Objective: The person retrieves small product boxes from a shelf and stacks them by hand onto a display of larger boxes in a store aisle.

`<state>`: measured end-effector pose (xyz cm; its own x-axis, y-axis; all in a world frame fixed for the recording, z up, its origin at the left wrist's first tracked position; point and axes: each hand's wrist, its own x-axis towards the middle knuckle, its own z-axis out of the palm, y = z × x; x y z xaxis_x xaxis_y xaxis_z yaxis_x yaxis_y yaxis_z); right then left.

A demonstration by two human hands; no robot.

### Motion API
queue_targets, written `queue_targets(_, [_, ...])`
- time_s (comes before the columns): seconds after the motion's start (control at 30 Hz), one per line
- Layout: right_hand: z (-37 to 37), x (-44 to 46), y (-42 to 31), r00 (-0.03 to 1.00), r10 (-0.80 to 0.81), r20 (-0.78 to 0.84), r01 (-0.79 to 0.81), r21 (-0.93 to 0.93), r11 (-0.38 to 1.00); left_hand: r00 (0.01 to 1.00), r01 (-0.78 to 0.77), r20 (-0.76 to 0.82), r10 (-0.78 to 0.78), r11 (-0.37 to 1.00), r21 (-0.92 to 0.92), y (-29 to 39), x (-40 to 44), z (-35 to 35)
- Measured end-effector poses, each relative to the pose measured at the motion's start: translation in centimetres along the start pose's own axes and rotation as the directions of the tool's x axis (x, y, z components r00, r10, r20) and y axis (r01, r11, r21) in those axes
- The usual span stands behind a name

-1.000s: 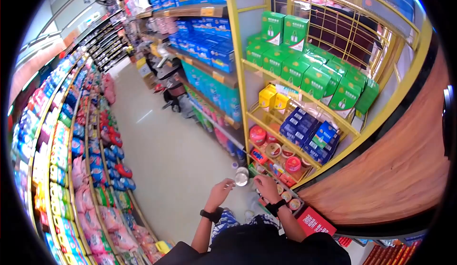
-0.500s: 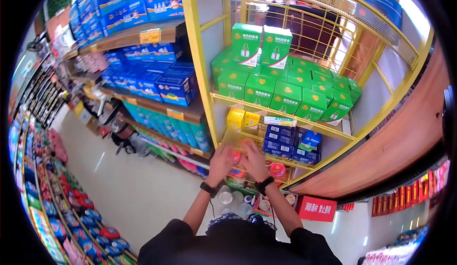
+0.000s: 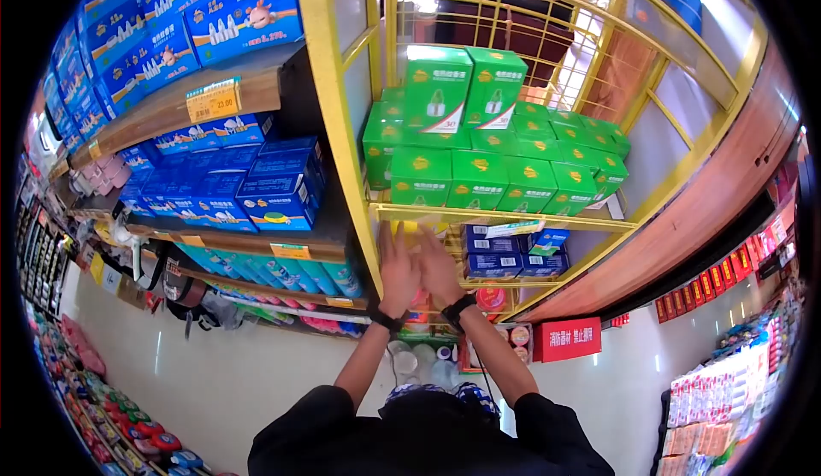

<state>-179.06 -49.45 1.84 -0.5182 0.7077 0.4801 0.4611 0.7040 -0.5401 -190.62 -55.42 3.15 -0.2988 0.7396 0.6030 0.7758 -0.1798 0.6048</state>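
My left hand point(image 3: 398, 272) reaches into the lower shelf of the yellow wire rack point(image 3: 321, 57), its fingers stretched forward near the left post. Beside it, my right hand point(image 3: 439, 271) also has its fingers extended. Between and behind the fingertips is a yellow box point(image 3: 411, 227), mostly hidden; whether the fingers touch it, I cannot tell. Dark blue boxes point(image 3: 494, 265) are stacked to the right of my hands, with a brighter blue pack point(image 3: 547, 241) on top. Green boxes point(image 3: 479, 177) fill the shelf above, two standing upright on top.
Left of the rack, a wooden shelf point(image 3: 197, 108) holds blue boxes point(image 3: 244, 18), with teal bottles point(image 3: 321, 277) lower down. Red round tubs point(image 3: 490, 298) sit below the dark blue boxes. A red sign box point(image 3: 568, 340) stands at the lower right.
Both hands have moved up and forward, closer to the lower shelf's front bar. The view has shifted nearer to the rack, and the yellow boxes are now largely covered.
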Motion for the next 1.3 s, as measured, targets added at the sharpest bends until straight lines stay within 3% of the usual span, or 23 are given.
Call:
queue_targets(0.1, [-1.0,-0.3,-1.5,0.99,0.143,0.008,-0.143,0.028,0.989,0.996,0.005,0.088,-0.017,0.99,0.144,-1.9,-0.7,1.0])
queue_targets(0.17, [-1.7,-0.6,-1.5,0.995,0.092,-0.044,-0.089,0.061,0.994,0.999,0.048,0.012,-0.047,0.993,-0.11,-1.4,-0.7,0.8])
queue_targets(0.3, [-3.4,-2.4,-3.0,0.993,0.113,-0.034,-0.106,0.169,0.98,0.986,0.165,0.056,-0.158,0.971,-0.17,0.9,-0.8,-1.1])
queue_targets(0.33, [-2.8,-2.7,-2.5,0.987,0.16,-0.01,-0.156,0.16,0.975,0.992,0.124,0.034,-0.121,0.985,-0.12,0.6,-0.9,-0.9])
queue_targets(0.4, [-2.5,-3.5,-2.8,0.992,0.119,-0.047,-0.108,0.193,0.975,0.999,0.041,-0.006,-0.041,0.999,-0.014,0.2,-1.4,-0.5])
queue_targets(0.53, [-3.4,-6.4,-3.6,0.979,0.193,0.058,-0.202,0.319,0.926,0.999,0.045,-0.006,-0.045,0.996,-0.073,0.5,-2.7,-0.7])
queue_targets(0.67, [-6.3,-8.8,-4.2,0.991,0.133,0.013,-0.129,0.347,0.929,0.999,-0.005,-0.037,0.001,0.995,-0.096,3.5,-4.8,-0.9])
queue_targets(0.73, [-8.2,-10.8,-4.6,0.981,0.193,0.002,-0.175,0.433,0.884,0.998,-0.017,-0.059,0.011,0.996,-0.093,6.1,-6.1,-0.6])
queue_targets(0.87, [-12.4,-15.8,-4.1,0.985,0.11,-0.131,-0.067,0.299,0.952,0.996,-0.056,-0.079,0.05,0.996,-0.075,11.6,-9.6,0.5])
queue_targets(0.9, [-14.3,-17.0,-4.5,0.98,0.155,-0.128,-0.104,0.338,0.935,0.994,-0.067,-0.086,0.061,0.996,-0.062,13.2,-10.5,0.5])
queue_targets(1.0, [-18.5,-22.9,-3.8,0.963,0.235,-0.133,-0.168,0.385,0.907,0.999,-0.041,-0.003,0.041,0.987,-0.154,18.7,-13.7,1.2])
queue_targets(1.1, [-21.6,-30.2,-1.2,0.889,0.439,-0.133,-0.351,0.416,0.839,0.989,0.063,0.143,-0.022,0.956,-0.288,23.3,-18.0,3.7])
queue_targets(1.13, [-23.2,-32.4,0.0,0.909,0.363,-0.205,-0.253,0.421,0.871,0.976,0.096,0.217,-0.022,0.937,-0.337,25.1,-19.2,4.6])
queue_targets(1.2, [-26.6,-37.4,1.8,0.867,0.434,-0.244,-0.334,0.361,0.871,0.922,0.189,0.385,-0.037,0.911,-0.365,29.1,-21.5,6.5])
queue_targets(1.3, [-31.5,-44.9,2.8,0.762,0.564,-0.318,-0.439,0.386,0.811,0.856,0.253,0.51,0.08,0.796,-0.549,32.7,-25.9,12.5])
